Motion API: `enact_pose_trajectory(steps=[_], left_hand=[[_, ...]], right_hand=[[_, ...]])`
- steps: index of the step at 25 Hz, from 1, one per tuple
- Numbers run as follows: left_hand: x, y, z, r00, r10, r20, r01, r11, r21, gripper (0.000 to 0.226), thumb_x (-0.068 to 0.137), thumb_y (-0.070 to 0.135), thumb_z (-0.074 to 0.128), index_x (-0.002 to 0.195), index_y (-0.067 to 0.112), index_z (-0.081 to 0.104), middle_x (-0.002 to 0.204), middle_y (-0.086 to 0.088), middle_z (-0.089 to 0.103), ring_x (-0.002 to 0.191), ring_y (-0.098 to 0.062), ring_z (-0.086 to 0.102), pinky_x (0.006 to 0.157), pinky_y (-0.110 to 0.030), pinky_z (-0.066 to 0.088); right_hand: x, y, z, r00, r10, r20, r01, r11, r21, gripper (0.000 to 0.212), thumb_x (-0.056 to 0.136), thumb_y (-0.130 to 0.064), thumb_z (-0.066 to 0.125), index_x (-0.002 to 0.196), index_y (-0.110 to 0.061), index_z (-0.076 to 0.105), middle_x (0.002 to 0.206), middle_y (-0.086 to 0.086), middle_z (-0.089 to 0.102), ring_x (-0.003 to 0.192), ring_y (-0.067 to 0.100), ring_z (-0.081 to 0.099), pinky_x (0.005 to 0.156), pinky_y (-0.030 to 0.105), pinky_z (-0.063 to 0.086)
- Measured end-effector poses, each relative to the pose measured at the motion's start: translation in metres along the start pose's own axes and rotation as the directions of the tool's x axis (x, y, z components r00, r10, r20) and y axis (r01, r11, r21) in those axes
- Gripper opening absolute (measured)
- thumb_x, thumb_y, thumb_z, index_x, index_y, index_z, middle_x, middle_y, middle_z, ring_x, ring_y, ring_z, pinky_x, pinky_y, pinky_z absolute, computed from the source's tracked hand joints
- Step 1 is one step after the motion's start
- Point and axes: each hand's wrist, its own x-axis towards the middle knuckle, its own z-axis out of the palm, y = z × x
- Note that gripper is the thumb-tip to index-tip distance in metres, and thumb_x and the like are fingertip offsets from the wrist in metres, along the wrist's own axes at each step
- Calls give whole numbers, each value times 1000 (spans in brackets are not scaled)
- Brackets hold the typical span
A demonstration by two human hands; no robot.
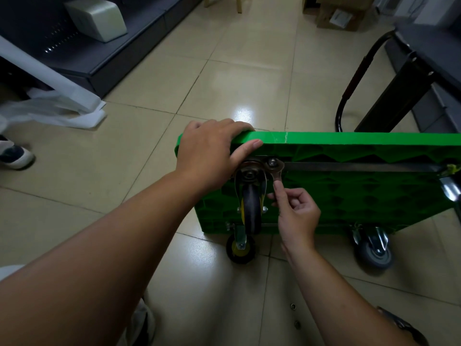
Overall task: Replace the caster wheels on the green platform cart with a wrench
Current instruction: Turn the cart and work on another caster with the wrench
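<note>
Our right hand (298, 216) pinches the handle of the flat steel wrench (276, 172), its head seemingly seated on a nut (272, 162) just right of the black caster wheel (251, 206). Our left hand (208, 151) clasps the top edge of the green plastic platform cart (361, 196), tipped on its side.

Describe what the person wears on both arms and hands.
The left hand and right hand are bare, with no gloves or rings showing. Both forearms are uncovered as far as the picture shows: no sleeve, watch or wristband in view.
</note>
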Motion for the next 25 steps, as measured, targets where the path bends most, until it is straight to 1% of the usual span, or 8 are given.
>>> enact_pose_trajectory(steps=[8,11,16,18,19,22,24,25], left_hand=[[1,0,-1,1000,-2,6,2,1000,-1,49,99,66,37,129,37,62,115,10,70,102,-18,61,88,-37,33],[3,1,-2,1000,-6,4,6,1000,-10,47,99,65,39,129,36,63,114,10,70,100,-19,61,87,-37,32],[2,1,-2,1000,-18,17,18,1000,2,48,99,66,37,128,37,62,113,10,70,99,-19,61,86,-37,31],[3,3,-3,1000,-21,22,21,1000,8,50,98,68,35,128,37,62,114,11,69,99,-18,60,85,-36,30],[3,4,-4,999,-24,24,24,1000,5,49,98,67,36,128,37,62,114,11,69,99,-18,60,85,-36,30],[2,6,-9,999,-32,35,32,999,-9,49,98,66,37,128,37,62,114,11,69,100,-19,60,84,-34,27],[2,7,-10,998,-42,55,43,999,-14,48,97,66,38,128,38,61,114,11,68,100,-18,59,83,-33,25],[2,7,-12,997,-46,68,47,999,-22,47,98,66,39,128,38,61,115,11,68,101,-17,59,83,-32,25]], right_hand=[[9,-2,6,989,69,132,-52,991,-123,23,92,-24,70,80,-6,61,64,2,65,55,3,57,54,14,46],[11,-1,6,989,65,133,-46,989,-142,23,92,-27,70,80,-9,62,66,0,69,59,4,63,56,16,48],[26,-31,-19,983,-132,131,176,891,-418,23,84,-35,79,79,-17,65,74,-3,69,70,7,66,63,22,48],[33,-59,-31,938,-279,205,345,702,-622,27,81,-43,80,80,-21,65,76,-8,66,72,10,62,63,25,47],[34,-74,-35,888,-373,270,443,533,-721,29,81,-47,79,81,-22,64,76,-8,64,72,14,59,64,28,45],[35,-112,-33,599,-599,532,646,-33,-763,35,81,-46,78,79,-14,63,68,3,58,65,19,43,65,30,30],[33,-128,-27,467,-618,632,677,-210,-705,37,79,-42,81,74,-12,60,64,8,56,61,22,43,65,33,32],[34,-130,-28,453,-614,646,674,-238,-699,37,78,-42,82,74,-13,60,63,7,56,61,23,45,65,34,33]])
